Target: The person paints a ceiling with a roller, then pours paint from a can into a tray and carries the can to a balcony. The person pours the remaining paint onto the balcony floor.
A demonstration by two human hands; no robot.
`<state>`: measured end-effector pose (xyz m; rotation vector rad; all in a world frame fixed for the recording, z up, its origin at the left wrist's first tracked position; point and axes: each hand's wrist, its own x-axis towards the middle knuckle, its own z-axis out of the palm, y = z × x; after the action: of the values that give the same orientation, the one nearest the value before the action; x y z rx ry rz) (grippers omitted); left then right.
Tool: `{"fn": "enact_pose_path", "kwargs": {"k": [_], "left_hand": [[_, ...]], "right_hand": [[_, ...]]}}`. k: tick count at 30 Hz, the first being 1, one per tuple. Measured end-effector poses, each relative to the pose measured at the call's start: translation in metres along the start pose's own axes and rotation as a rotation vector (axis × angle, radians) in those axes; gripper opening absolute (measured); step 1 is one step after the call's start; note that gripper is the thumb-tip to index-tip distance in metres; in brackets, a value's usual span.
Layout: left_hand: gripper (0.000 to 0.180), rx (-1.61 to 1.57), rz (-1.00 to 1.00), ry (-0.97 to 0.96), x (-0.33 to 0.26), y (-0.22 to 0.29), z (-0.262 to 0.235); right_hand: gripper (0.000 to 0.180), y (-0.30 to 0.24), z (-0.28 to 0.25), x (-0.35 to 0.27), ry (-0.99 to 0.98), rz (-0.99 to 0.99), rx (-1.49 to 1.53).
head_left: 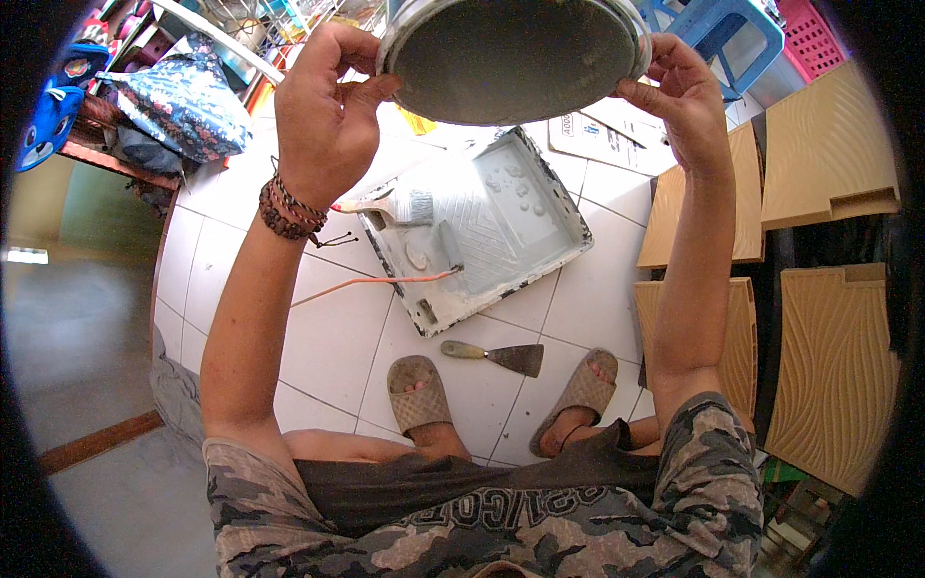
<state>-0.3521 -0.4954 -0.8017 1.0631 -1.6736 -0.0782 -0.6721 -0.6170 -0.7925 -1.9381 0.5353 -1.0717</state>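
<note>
Both my hands hold up a round paint bucket (515, 58) at the top of the view. Its dark grey oval face is turned toward me; whether this is the opening or the base I cannot tell. My left hand (337, 106) pinches the rim on the left, thumb in front. On the right side, my right hand (682, 96) grips the rim the same way. Below on the floor lies a paint tray (554, 188) with pale grey paint in it. A paintbrush (412, 206) and a small roller (447, 245) with a thin orange handle rest on the tray.
A scraper (496, 357) lies on the white tiles between my sandalled feet and the tray. Wavy tan panels (833, 371) stand along the right. Behind are a blue plastic stool (727, 39) and a pink basket (814, 40). A floral cloth bundle (183, 101) sits at the left.
</note>
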Motion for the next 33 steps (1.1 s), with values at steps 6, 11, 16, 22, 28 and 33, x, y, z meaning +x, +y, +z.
{"fn": "enact_pose_path", "kwargs": {"k": [6,11,16,22,28,33], "left_hand": [[0.022,0.068,0.023,0.009,-0.002,0.005,-0.002],[0.019,0.096,0.075,0.039,-0.007,0.007,-0.001],[0.016,0.113,0.084,0.060,-0.013,0.010,0.000],[0.018,0.156,0.122,0.058,-0.034,-0.005,0.009],[0.022,0.238,0.147,0.004,-0.059,-0.014,0.014],[0.027,0.249,0.207,-0.001,-0.065,-0.018,0.014]], "right_hand": [[0.034,-0.004,0.002,0.000,0.024,0.038,0.003],[0.033,0.000,0.004,0.000,-0.016,0.016,0.042],[0.030,0.001,0.000,-0.002,-0.045,0.025,-0.006],[0.029,0.017,0.008,-0.004,-0.146,0.136,0.047],[0.032,0.038,0.023,-0.014,-0.172,0.263,0.098],[0.033,0.042,0.023,-0.018,-0.178,0.311,0.126]]}}
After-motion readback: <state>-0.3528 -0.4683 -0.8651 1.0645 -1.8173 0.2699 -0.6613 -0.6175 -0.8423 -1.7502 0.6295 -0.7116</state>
